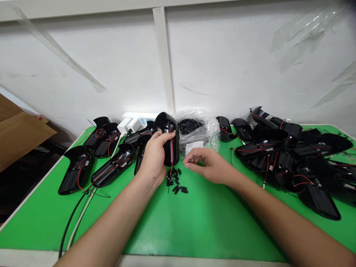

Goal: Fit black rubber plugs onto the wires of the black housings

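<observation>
My left hand (154, 154) is closed around a black plastic housing (170, 146), held upright above the table with its hollow side towards me. A red wire runs down its inside and hangs out below the lower end. Just right of it, my right hand (207, 163) has thumb and forefinger pinched together; anything between the fingertips is too small to make out. Small black plastic pieces (177, 181) lie loose on the green table below the housing. Behind my hands, a clear plastic bag (213, 129) holds a heap of similar black pieces (190, 126).
More black housings with red wires lie at the left (75, 170) and in a large pile at the right (278, 148). A white power strip (144, 115) with plugged-in adapters sits against the wall. Cables (80, 218) cross the green table (211, 230) at the left.
</observation>
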Demonstrator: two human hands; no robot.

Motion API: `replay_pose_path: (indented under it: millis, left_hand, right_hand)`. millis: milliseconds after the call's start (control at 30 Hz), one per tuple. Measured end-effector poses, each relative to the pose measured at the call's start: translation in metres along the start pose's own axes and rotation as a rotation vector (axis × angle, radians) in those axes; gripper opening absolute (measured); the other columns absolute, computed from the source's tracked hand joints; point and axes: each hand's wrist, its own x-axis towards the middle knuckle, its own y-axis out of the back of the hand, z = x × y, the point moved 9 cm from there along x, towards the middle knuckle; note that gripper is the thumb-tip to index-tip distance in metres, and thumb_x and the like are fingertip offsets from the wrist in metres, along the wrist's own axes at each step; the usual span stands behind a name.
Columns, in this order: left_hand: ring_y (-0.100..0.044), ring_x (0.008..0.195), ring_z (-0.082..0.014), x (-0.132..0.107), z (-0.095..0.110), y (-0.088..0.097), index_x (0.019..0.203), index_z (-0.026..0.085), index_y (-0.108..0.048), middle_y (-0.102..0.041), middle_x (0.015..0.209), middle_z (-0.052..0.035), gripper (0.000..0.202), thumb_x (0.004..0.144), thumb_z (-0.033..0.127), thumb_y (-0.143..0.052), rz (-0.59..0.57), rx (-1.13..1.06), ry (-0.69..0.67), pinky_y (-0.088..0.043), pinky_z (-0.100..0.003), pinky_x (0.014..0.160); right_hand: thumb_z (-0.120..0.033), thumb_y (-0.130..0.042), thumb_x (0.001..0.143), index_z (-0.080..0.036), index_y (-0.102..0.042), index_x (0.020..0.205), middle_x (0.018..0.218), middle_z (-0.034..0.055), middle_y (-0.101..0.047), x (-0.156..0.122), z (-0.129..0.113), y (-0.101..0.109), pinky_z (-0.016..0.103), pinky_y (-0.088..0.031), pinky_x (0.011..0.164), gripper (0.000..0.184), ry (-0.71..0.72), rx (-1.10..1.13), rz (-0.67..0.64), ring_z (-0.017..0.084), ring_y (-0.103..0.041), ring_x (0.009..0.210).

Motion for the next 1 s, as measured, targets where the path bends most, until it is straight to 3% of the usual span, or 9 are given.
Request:
replay_pose_path:
  millis: [233, 400, 633, 867, 1000]
  left_hand:
    - [-0.057, 0.066, -0.0037, -0.002, -0.006, 0.008, 0.097, 0.024, -0.066, -0.068, 0.081, 0.0072, 0.032, 0.072, 0.032, -0.084, -0.064, 0.156, -0.125, -0.043, -0.015, 0.060]
    - [-0.061, 0.084, -0.0053, -0.007, -0.004, 0.004, 0.102, 0.022, -0.066, -0.072, 0.093, 0.0063, 0.035, 0.074, 0.033, -0.084, -0.143, 0.305, -0.196, -0.047, -0.017, 0.078]
    - [-0.060, 0.091, -0.0072, -0.010, -0.004, -0.002, 0.103, 0.023, -0.065, -0.070, 0.096, 0.0065, 0.035, 0.076, 0.035, -0.083, -0.177, 0.371, -0.225, -0.045, -0.023, 0.088]
    - [-0.062, 0.100, -0.0087, -0.008, -0.012, 0.000, 0.109, 0.026, -0.064, -0.072, 0.107, 0.0056, 0.038, 0.078, 0.039, -0.082, -0.163, 0.406, -0.212, -0.044, -0.026, 0.097]
    - [-0.062, 0.100, -0.0093, -0.007, -0.014, 0.001, 0.112, 0.027, -0.063, -0.073, 0.109, 0.0052, 0.039, 0.079, 0.039, -0.081, -0.128, 0.424, -0.214, -0.045, -0.027, 0.097]
  right_hand:
    - [-0.031, -0.087, 0.080, -0.018, -0.070, 0.093, 0.083, 0.0015, -0.068, 0.003, 0.005, 0.011, 0.029, -0.054, 0.072, 0.025, -0.050, 0.370, 0.146, 0.013, -0.062, 0.074]
    - [-0.030, -0.096, 0.072, -0.018, -0.076, 0.085, 0.081, 0.0025, -0.075, 0.002, 0.002, 0.027, 0.028, -0.058, 0.075, 0.026, -0.056, 0.441, 0.265, 0.013, -0.069, 0.075]
    - [-0.024, -0.102, 0.059, -0.019, -0.077, 0.089, 0.082, 0.0011, -0.077, 0.000, 0.006, 0.031, 0.025, -0.060, 0.072, 0.039, -0.090, 0.556, 0.376, 0.012, -0.072, 0.074]
    - [-0.028, -0.100, 0.063, -0.019, -0.082, 0.082, 0.071, 0.0019, -0.076, -0.004, 0.003, 0.030, 0.024, -0.059, 0.064, 0.028, -0.064, 0.554, 0.484, 0.011, -0.069, 0.063]
    - [-0.034, -0.100, 0.063, -0.021, -0.085, 0.086, 0.079, 0.0041, -0.080, -0.009, 0.008, 0.026, 0.031, -0.064, 0.070, 0.030, -0.124, 0.588, 0.548, 0.016, -0.075, 0.067]
